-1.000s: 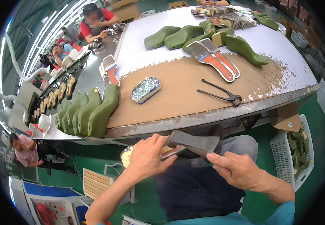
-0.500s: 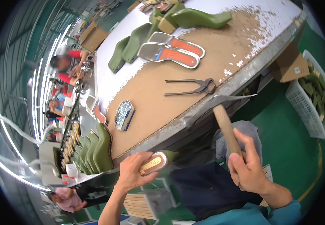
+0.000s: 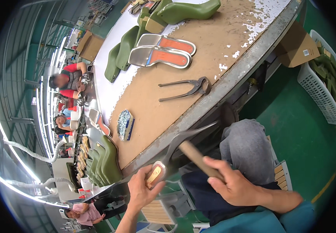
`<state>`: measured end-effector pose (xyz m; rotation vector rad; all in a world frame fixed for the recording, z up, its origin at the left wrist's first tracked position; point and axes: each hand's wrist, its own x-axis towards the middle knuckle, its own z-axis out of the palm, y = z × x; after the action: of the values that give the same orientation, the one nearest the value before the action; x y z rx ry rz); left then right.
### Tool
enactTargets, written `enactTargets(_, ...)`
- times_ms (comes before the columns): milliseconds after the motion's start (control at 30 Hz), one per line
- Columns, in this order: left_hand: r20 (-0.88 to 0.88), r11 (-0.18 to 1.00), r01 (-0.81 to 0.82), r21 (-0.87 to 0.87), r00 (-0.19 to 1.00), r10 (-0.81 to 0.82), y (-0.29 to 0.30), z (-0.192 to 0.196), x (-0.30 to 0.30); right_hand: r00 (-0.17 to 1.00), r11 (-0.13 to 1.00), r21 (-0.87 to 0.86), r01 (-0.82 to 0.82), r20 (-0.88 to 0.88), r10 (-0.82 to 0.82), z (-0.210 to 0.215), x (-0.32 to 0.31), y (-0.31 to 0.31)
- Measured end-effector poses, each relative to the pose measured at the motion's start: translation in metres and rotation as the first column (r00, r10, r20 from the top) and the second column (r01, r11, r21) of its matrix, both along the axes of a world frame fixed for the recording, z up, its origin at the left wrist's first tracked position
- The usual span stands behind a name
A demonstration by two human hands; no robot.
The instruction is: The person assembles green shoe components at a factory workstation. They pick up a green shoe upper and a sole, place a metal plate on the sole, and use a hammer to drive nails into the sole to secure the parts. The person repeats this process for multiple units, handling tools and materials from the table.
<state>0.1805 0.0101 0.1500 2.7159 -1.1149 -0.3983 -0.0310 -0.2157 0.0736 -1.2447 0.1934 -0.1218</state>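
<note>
My left hand (image 3: 140, 189) is wrapped round a shoe last (image 3: 156, 174), whose heel end faces up with a pale oval patch and a light rim. My right hand (image 3: 234, 182) grips the wooden handle of a hammer (image 3: 199, 158). Its dark, curved metal head has a long thin tail, and its lower end hangs at the far right side of the last; whether they touch I cannot tell. On the table (image 3: 148, 93) beyond lie pincers (image 3: 187, 87), a foil-and-blue packet (image 3: 125, 125) and orange-and-silver insoles (image 3: 162, 52).
Green shoe lasts (image 3: 105, 159) stand at the table's left corner, and more green lasts (image 3: 189, 11) lie at its far side. A white crate (image 3: 319, 93) with green lasts and a cardboard box (image 3: 296, 46) are at the right. Several people sit or stand at the left.
The hammer has swung left and down toward the last. My left hand has shifted slightly right and down with the last, and the view has tilted a little.
</note>
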Motion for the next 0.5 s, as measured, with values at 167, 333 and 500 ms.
enactTargets(167, -0.001, 1.0, -0.018, -0.009, 1.0, 0.018, 0.003, 0.001, -0.003, 0.998, 0.997, -0.071, -0.043, -0.054, 0.039, 0.025, 0.018, -0.04)
enactTargets(333, 0.01, 0.999, 0.002, 0.041, 1.0, -0.003, 0.0, 0.001, -0.002, 0.986, 0.989, -0.092, -0.114, -0.132, 0.101, 0.027, 0.018, -0.029)
enactTargets(500, 0.04, 0.981, 0.034, 0.191, 0.998, -0.042, -0.011, 0.004, -0.007, 0.994, 0.943, -0.317, -0.105, -0.022, 0.103, 0.044, 0.024, -0.043)
